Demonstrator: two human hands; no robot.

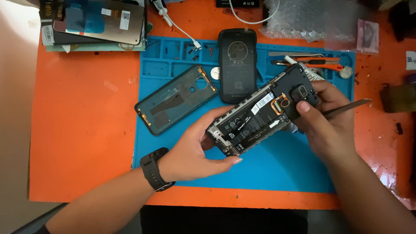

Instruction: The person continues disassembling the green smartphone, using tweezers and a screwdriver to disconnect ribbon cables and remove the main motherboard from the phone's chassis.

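An opened phone (260,113) with its back removed, showing its black battery and camera module, is held above a blue work mat (277,169). My left hand (197,149), with a black watch at the wrist, grips the phone's lower end. My right hand (329,115) holds the upper end by the camera and also pinches metal tweezers (349,107) that stick out to the right. The removed dark back cover (175,100) lies on the mat to the left.
A second black phone (237,65) lies upright on the mat's far side. Orange-handled tools (318,62) rest at the mat's top right. A stack of screen parts (97,21) sits top left, a white cable (182,28) and bubble wrap (303,19) at the back of the orange table.
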